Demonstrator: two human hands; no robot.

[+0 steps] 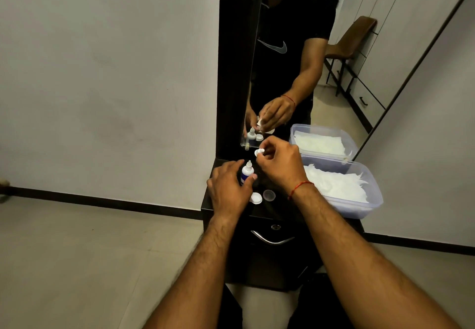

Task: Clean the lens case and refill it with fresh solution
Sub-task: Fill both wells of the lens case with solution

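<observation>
**Bottle steadied, cap pinched clear, wells waiting open**

I have the left hand (pixel 228 190) curled around the solution bottle (pixel 247 173), fingers wrapped on its far side and thumb pressed across the near side. The bottle stands upright on the dark cabinet top (pixel 282 213), its nozzle bare and pointing up. I judge the grip is there to stop the small bottle tipping while its top is worked, and to have it ready to lift and pour.

The right hand (pixel 280 167) sits just right of and beyond the nozzle, fingers closed in a pinch on a small white piece (pixel 259 152). I take it for the bottle's cap, though it is too small to be sure. Holding it up and off to the side keeps it clear of the nozzle and off the cabinet surface.

The lens case (pixel 262 196) lies near me on the cabinet top, just below the left thumb: one white round part partly tucked under the left hand, one clear round part beside it to the right. Whether these are wells or lids I cannot tell. Lying close under the bottle, they need only a short tilt to reach.

At the right edge a clear tub (pixel 370 200) holds white tissues (pixel 336 185), within easy reach of the right hand for wiping. A mirror (pixel 295 59) stands at the far side.
</observation>
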